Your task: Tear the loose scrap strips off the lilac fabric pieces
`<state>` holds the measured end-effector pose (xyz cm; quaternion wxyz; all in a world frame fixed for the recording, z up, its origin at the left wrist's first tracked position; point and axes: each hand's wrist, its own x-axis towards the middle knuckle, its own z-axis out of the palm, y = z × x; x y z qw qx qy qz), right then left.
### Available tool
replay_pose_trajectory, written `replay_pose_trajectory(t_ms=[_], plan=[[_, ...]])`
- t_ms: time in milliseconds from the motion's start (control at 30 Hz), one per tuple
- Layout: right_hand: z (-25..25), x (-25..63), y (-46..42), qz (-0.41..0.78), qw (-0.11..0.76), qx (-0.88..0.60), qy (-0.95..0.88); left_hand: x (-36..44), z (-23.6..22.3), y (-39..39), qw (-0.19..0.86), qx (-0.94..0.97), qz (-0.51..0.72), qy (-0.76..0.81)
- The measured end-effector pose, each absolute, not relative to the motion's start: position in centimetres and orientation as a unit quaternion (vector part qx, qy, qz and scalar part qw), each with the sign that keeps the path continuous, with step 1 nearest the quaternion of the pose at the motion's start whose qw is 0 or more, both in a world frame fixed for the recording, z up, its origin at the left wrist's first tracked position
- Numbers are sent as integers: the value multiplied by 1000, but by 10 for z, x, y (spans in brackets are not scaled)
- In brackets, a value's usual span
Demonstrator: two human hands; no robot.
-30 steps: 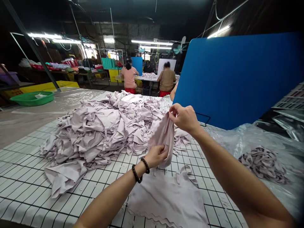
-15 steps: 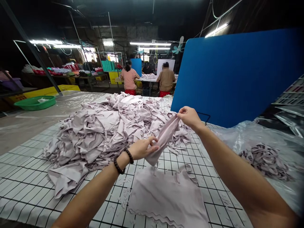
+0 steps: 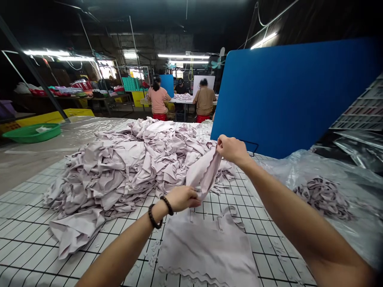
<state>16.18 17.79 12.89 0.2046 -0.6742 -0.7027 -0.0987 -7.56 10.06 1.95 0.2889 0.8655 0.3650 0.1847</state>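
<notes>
Both hands hold one pale lilac fabric piece (image 3: 203,172) above the gridded table (image 3: 24,239). My right hand (image 3: 231,150) pinches its upper corner. My left hand (image 3: 183,198), with a dark bead bracelet at the wrist, grips its lower edge. The piece hangs slack between them with a scalloped edge showing. Beneath lies a flat lilac garment piece (image 3: 206,249) with straps and a wavy hem. A big heap of the same lilac pieces (image 3: 128,163) sits to the left of my hands.
A blue board (image 3: 284,95) stands upright at the right. Clear plastic sheeting (image 3: 338,175) holds a small pile of lilac trimmings (image 3: 323,197). A green basin (image 3: 30,132) sits far left. Two people sit at a far table (image 3: 182,97), backs turned.
My left hand slid along the fabric's lower edge and closed on it again. The right hand stayed at the upper corner, and the piece shifted from bunched to hanging slack.
</notes>
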Motion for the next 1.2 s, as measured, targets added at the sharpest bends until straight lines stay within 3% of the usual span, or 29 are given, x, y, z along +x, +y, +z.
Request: replay_pose_trajectory(t_ms=[133, 300, 433, 567, 700, 967, 1200], plan=[[120, 198, 194, -49, 182, -750, -634, -119, 79, 101, 347, 846, 231, 334], [116, 206, 197, 81, 240, -745, -618, -153, 124, 121, 159, 852, 287, 408], [119, 202, 198, 99, 256, -741, -613, -152, 122, 130, 98, 862, 250, 431], [120, 196, 196, 86, 337, -699, -625, -130, 108, 110, 177, 856, 238, 423], [126, 177, 189, 122, 418, -592, -678, -97, 99, 89, 276, 884, 210, 312], [137, 200, 189, 22, 390, -642, -660, -110, 104, 108, 213, 815, 281, 460], [127, 229, 181, 259, 412, -588, -647, -127, 122, 134, 206, 865, 128, 440]])
